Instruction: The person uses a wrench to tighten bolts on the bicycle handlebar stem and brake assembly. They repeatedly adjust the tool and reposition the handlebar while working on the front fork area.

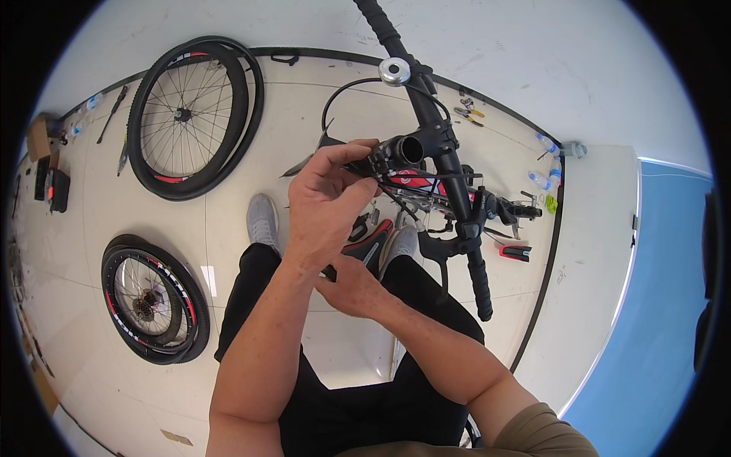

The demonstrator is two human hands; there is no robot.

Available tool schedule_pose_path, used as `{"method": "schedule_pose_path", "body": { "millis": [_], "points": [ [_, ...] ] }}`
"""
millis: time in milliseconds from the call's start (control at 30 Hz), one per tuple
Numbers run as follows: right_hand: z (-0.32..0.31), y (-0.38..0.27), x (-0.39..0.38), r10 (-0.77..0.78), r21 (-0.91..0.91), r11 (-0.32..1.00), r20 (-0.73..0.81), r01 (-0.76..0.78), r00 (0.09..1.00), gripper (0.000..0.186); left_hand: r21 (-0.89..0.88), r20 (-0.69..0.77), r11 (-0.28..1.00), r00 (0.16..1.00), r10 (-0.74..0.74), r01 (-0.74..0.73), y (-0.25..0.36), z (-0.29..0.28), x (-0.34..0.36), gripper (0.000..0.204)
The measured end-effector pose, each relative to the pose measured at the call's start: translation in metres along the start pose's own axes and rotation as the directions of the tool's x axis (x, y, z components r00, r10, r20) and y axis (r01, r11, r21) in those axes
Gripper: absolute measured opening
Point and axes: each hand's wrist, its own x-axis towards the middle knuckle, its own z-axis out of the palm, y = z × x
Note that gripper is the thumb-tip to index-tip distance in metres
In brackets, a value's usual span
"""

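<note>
Pinching the stem (437,140), upper centre of frame: left hand (324,199) fingers narrow on its near end. Right hand (352,288), centre: can't tell grip. Bar (458,194) looks seated; wheels (182,115) at left, not yet on bike (415,183).

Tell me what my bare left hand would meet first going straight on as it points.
Your bare left hand would likely meet the black, clamp-like metal part first, left of the black, open-ended round tube; depth is hard to judge.
</note>
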Motion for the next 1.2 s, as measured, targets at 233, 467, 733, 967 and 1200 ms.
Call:
{"method": "schedule_pose_path", "body": {
  "millis": [233,467,733,967,1200],
  "points": [
    [0.000,0.001,0.001,0.004,-0.007,1.000,0.010,-0.004,1.000,0.034,0.006,-0.002,1.000,1.000,-0.005,0.005,-0.001,0.000,0.000,0.029],
    [-0.001,-0.002,-0.001,0.016,-0.002,1.000,0.011,-0.016,1.000,0.034,0.007,0.000,1.000,1.000,-0.008,0.008,0.001,0.001,-0.001,0.027],
    [-0.002,-0.001,0.000,0.002,0.024,1.000,0.001,-0.002,1.000,0.030,-0.021,-0.006,0.999,1.000,-0.028,0.028,0.002,-0.002,0.000,0.023],
    [-0.015,-0.019,0.001,0.029,0.327,0.945,-0.108,0.008,0.994,0.021,0.008,-0.004,0.999,0.999,-0.035,0.035,0.002,-0.001,0.003,0.019],
    [-0.017,-0.024,0.001,0.069,0.447,0.894,-0.220,0.038,0.973,0.024,-0.015,0.003,0.999,0.999,-0.034,0.034,0.003,0.001,0.004,0.018]
  ]
}}
